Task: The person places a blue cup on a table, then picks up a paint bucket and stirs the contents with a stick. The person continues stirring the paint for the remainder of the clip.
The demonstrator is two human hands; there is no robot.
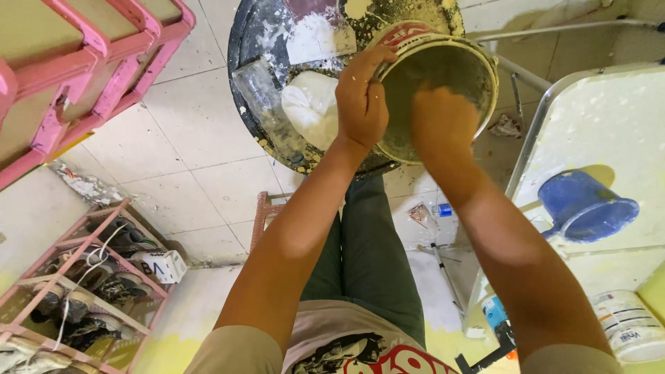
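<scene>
- The left hand (360, 104) grips the near rim of a bucket (478, 66), fingers curled over the edge and thumb on the outside, so it is closed on the rim.
- The right hand (442, 121) is just beside the left one, reaching down inside the bucket; it is blurred, and I cannot tell whether its fingers are spread or closed.
- The bucket is tilted toward the person, its mouth facing the camera, with a yellowish, grimy inner wall around the right hand.
- Under both hands lies a round dark tray (242, 41), spattered with yellow and white.
- To the left of the left hand, on the tray, sit a white lump (308, 104) and a clear plastic cup (260, 90) lying on its side.
- Well to the right of the right hand, a blue cup (582, 206) lies tipped on a pale table (623, 118).
- Below that, near the right forearm, stands a white tub (630, 325).
- Far to the left of the left arm is a pink shoe rack (76, 291).
</scene>
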